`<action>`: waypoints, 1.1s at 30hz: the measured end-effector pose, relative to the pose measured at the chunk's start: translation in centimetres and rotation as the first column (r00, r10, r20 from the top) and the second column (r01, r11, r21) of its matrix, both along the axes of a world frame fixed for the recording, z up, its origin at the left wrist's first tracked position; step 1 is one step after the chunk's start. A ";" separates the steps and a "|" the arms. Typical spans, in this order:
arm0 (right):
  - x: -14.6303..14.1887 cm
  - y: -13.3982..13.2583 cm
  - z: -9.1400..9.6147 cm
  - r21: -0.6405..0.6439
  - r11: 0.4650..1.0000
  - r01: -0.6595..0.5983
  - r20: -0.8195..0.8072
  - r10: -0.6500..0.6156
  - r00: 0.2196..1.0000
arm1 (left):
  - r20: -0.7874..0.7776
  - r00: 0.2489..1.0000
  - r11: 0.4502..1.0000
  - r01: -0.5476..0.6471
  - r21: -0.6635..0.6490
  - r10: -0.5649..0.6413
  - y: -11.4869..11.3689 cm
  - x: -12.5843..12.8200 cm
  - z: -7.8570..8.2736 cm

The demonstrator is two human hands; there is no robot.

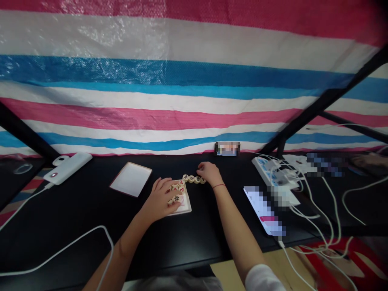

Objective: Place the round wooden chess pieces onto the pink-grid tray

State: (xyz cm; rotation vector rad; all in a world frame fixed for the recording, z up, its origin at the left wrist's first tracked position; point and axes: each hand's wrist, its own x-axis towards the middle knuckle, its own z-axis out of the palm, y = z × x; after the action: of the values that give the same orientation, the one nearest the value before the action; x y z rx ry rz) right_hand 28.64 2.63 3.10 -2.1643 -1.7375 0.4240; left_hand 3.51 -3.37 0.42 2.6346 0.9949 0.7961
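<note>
Round Chinese chess pieces (176,198) with red and black characters lie in a shallow white box (185,207) on the black table. My left hand (162,198) rests over the box's left side, fingers spread across the pieces and hiding some of them. From the box's far right corner, a short row of Chinese chess pieces (191,178) runs to the right on the table. At the row's right end, my right hand (209,173) is closed, its fingers bent down around a piece that is mostly covered.
A box lid (131,178) lies left of the box. A power bank (68,167) with a white cable is further left. To the right are a phone (263,212), a power strip (266,171) and tangled cables. Another phone (227,149) stands at the back by the striped sheet (182,121).
</note>
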 end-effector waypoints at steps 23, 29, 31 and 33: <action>-4.4 -4.4 -3.0 0.177 0.961 0.213 -0.968 0.131 0.215 | 0.134 0.991 0.961 0.060 -0.270 -0.024 0.4 1.3 0.6; -4.7 -4.8 -2.6 0.187 0.963 0.193 -0.967 0.145 0.212 | -0.009 0.994 0.984 0.104 -0.141 -0.107 0.1 2.5 -0.1; -4.8 -4.9 -2.3 0.181 0.965 0.191 -0.966 0.138 0.219 | -0.037 0.992 0.989 0.114 -0.097 -0.118 0.4 2.6 -0.5; -4.9 -5.1 -2.1 0.175 0.965 0.193 -0.965 0.129 0.228 | -0.058 0.989 0.989 0.134 -0.063 -0.137 0.6 2.6 -0.8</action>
State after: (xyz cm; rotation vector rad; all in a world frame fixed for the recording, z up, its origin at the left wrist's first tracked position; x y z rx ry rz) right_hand 23.74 -2.46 1.04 -1.1221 -0.8593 1.1653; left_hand 6.07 -2.77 -0.42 2.6566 0.8297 0.6482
